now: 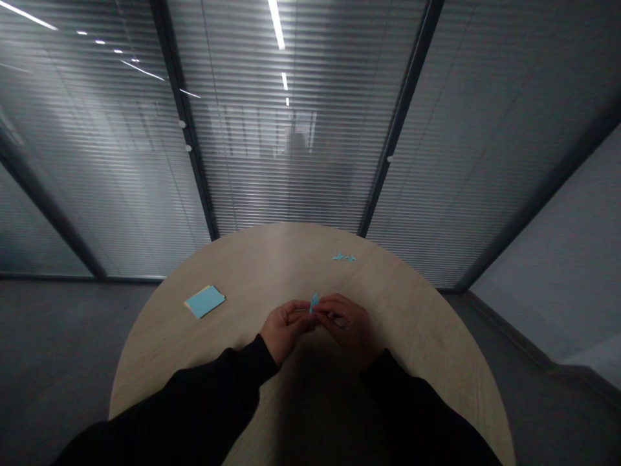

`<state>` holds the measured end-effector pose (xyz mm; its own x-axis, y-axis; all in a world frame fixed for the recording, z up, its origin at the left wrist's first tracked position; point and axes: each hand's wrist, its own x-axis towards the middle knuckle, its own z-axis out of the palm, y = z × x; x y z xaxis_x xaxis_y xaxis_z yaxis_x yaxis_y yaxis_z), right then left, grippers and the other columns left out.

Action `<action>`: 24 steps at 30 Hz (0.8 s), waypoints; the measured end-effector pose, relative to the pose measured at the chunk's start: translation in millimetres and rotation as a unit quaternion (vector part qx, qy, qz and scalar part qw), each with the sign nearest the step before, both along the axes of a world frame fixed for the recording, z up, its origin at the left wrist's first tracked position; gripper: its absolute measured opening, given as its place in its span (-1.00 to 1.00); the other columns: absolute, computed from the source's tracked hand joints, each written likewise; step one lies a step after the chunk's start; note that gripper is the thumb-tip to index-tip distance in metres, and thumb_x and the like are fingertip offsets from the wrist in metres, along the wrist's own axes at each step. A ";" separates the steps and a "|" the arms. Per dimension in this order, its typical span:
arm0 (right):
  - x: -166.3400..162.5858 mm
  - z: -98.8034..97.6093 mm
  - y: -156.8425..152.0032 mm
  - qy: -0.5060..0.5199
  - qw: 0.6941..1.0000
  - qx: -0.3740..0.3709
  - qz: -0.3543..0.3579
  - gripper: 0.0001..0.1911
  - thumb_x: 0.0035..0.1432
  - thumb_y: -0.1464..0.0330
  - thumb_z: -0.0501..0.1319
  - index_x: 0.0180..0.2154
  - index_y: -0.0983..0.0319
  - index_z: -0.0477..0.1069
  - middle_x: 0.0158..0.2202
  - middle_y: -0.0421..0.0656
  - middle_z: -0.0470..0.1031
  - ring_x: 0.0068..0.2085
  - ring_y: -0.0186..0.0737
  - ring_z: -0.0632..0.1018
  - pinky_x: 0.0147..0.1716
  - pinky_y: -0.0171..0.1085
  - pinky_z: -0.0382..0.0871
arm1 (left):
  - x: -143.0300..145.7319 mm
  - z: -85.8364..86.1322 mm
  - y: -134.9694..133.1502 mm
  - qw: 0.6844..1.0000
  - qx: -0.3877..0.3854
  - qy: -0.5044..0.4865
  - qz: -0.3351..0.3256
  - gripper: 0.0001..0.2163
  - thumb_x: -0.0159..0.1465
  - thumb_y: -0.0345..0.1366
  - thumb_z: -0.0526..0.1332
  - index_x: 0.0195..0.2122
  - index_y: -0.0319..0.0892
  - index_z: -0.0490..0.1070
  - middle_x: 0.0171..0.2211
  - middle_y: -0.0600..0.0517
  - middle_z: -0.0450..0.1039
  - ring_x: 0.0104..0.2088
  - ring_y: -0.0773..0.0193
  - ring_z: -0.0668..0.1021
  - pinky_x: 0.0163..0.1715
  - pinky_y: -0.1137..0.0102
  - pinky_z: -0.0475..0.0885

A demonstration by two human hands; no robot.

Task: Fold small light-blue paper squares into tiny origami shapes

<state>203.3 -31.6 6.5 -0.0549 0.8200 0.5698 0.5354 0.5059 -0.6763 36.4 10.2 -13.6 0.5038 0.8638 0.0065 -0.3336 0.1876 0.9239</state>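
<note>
Between my two hands, over the middle of the table, is a small folded piece of light-blue paper (314,301). My left hand (287,327) pinches its lower left side between thumb and fingers. From the other side, my right hand (347,322) grips it with thumb and forefinger, the other fingers curled. The paper's exact shape is too small to make out, and fingertips hide part of it. Beyond my right hand lie a few small folded light-blue paper pieces (343,257). Off to the left rests a stack of paper sheets (206,301), light blue on top with a yellowish edge showing.
The round wooden table (422,336) has its curved far edge close to a glass partition with blinds (291,188). Dark frame posts divide the glass. A pale wall (563,272) stands at the right, and grey floor (63,349) shows on both sides.
</note>
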 end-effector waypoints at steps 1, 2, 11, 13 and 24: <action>0.6 -1.0 0.5 0.012 1.000 -0.010 0.002 -0.88 0.18 0.29 0.25 -0.31 0.17 0.56 -0.27 -0.12 0.54 -0.31 -0.22 0.55 -0.35 -0.27 0.45 | -0.3 0.5 -0.3 1.000 0.005 0.003 0.000 -0.60 -0.01 -0.17 0.46 -0.23 -0.27 0.45 -0.48 0.00 0.56 -0.45 0.31 0.57 -0.30 0.38 0.44; 1.2 -2.3 1.3 0.033 0.999 -0.029 0.003 -0.87 0.17 0.28 0.26 -0.31 0.17 0.54 -0.28 -0.12 0.54 -0.31 -0.22 0.55 -0.36 -0.28 0.45 | -0.5 1.2 -0.7 1.000 0.011 0.006 0.001 -0.61 0.00 -0.16 0.45 -0.23 -0.27 0.44 -0.48 0.00 0.56 -0.45 0.31 0.57 -0.30 0.38 0.44; -2.1 -6.3 1.7 0.215 0.943 -0.245 0.072 -0.72 0.06 0.19 0.31 -0.26 0.24 0.47 -0.39 -0.15 0.55 -0.37 -0.24 0.55 -0.37 -0.28 0.39 | 0.2 5.2 -3.6 0.998 0.052 0.028 0.018 -0.62 0.04 -0.12 0.41 -0.25 -0.25 0.37 -0.54 0.03 0.55 -0.50 0.33 0.55 -0.41 0.44 0.38; -3.3 -5.9 1.0 0.226 0.942 -0.237 0.068 -0.74 0.03 0.19 0.33 -0.31 0.24 0.48 -0.42 -0.16 0.56 -0.37 -0.24 0.54 -0.36 -0.28 0.37 | 0.5 3.9 -3.1 0.998 0.058 0.024 0.013 -0.61 0.05 -0.10 0.41 -0.25 -0.24 0.34 -0.53 0.02 0.55 -0.49 0.32 0.56 -0.40 0.43 0.38; -5.2 -0.7 -2.0 0.300 0.908 -0.286 0.051 -0.76 -0.05 0.21 0.36 -0.41 0.26 0.49 -0.51 -0.23 0.47 -0.46 -0.32 0.46 -0.44 -0.34 0.33 | 1.4 6.1 -4.5 0.999 0.029 0.041 -0.007 -0.53 -0.02 -0.08 0.45 -0.22 -0.24 0.34 -0.48 -0.02 0.58 -0.48 0.31 0.57 -0.41 0.42 0.40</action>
